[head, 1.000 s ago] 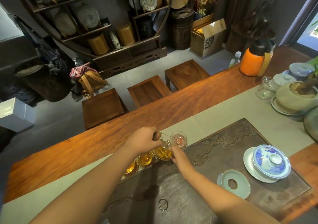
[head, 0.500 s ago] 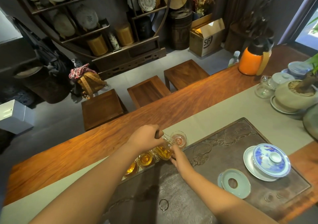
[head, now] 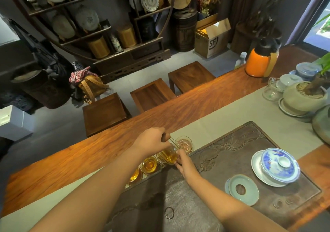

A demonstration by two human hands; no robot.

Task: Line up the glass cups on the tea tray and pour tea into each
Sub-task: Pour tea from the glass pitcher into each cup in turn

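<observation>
Four glass cups (head: 150, 164) line the tea tray (head: 232, 153); left hand (head: 151, 140) grips the amber-filled glass pitcher (head: 169, 156), right hand's (head: 184, 162) fingertips steadying it.

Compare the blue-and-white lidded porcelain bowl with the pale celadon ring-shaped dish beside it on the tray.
The blue-and-white lidded porcelain bowl is tall and domed; the pale celadon ring-shaped dish lies flat. The bowl is patterned, the dish plain. The bowl wears a knobbed lid; the dish has a dark hole at its centre. Both are round and sit on the dark carved tea tray.
</observation>
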